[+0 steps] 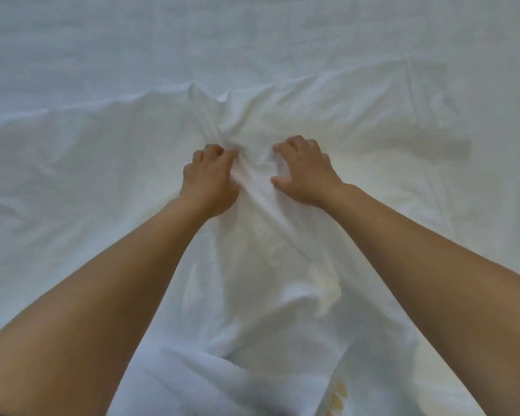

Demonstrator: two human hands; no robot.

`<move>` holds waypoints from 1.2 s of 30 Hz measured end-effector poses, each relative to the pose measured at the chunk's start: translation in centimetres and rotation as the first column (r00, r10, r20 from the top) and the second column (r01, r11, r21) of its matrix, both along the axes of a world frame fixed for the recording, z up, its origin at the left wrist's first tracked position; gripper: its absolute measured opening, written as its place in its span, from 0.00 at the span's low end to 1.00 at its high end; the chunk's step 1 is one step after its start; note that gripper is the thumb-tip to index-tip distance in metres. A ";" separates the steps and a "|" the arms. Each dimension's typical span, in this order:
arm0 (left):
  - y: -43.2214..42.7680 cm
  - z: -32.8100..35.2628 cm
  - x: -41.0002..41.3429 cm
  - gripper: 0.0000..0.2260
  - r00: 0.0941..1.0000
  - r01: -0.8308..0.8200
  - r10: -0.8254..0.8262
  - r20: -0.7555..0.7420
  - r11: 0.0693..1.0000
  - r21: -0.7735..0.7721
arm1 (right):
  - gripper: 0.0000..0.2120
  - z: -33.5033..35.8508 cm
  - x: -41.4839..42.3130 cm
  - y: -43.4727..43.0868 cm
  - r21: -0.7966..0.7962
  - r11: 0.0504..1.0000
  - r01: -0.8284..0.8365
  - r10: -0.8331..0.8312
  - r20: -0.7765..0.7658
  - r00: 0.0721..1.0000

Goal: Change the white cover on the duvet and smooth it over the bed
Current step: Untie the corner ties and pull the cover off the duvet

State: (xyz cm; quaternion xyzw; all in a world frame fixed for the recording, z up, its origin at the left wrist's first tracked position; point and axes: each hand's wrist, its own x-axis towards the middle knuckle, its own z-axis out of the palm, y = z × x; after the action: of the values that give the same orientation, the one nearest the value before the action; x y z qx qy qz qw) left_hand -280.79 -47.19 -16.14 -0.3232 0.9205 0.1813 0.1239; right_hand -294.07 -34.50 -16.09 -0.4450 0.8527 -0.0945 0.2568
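Cover (102, 151) bunched between left hand (210, 183) and right hand (305, 175), both clutching folds; even outward pull should flatten it.

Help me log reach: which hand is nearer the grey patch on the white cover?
Right. The right hand grips the white cover left of the grey patch; the left hand grips it farther left, beyond the bunched fold.

The white cover (282, 265) runs past all 4 edges, so its borders are unseen. Fingertips of the left hand (209, 181) are buried in a bunched fold. A yellow mark (339, 394) at the bottom edge is cut off and blurred.
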 end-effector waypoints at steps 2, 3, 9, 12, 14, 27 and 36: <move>-2.2 -0.3 -0.3 0.26 1.000 0.009 -0.010 -0.028 0.999 -0.033 | 0.33 -0.8 -0.1 -2.6 0.002 0.999 -0.037 0.037 -0.021 0.999; -3.4 -0.4 -0.4 0.28 0.999 0.003 -0.005 -0.042 0.999 -0.054 | 0.36 -1.1 -0.1 -3.8 0.002 0.999 -0.041 0.041 -0.026 0.999; -13.5 -0.2 2.0 0.43 0.965 -0.157 0.206 0.164 0.950 -0.271 | 0.51 -1.8 -2.3 -10.6 0.001 0.997 -0.078 0.077 -0.178 0.981; -17.3 -0.1 3.4 0.49 0.891 -0.196 0.278 0.359 0.948 -0.249 | 0.56 -2.1 -4.0 -12.7 0.169 0.975 -0.143 0.187 -0.283 0.941; -18.5 -0.2 3.6 0.42 0.853 -0.285 0.348 0.390 0.935 -0.210 | 0.53 -2.2 -4.4 -13.1 0.178 0.974 -0.139 0.183 -0.258 0.949; -12.3 7.2 -8.9 0.04 0.937 -0.338 0.318 -0.149 0.930 -0.145 | 0.12 5.1 -11.2 -5.1 0.029 0.998 0.056 -0.052 -0.135 0.989; 9.6 14.1 -33.4 0.25 0.884 0.236 -0.228 -0.407 0.971 -0.031 | 0.11 13.0 -26.3 21.5 -0.026 0.633 0.774 -0.706 -0.429 0.563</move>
State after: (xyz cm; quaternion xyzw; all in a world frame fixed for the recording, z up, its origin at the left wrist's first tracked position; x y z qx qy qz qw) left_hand -314.23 -37.54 -2.02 -0.1648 0.9562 0.2374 -0.0471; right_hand -320.33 -13.01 -3.11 -0.0311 0.9979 -0.0298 0.0488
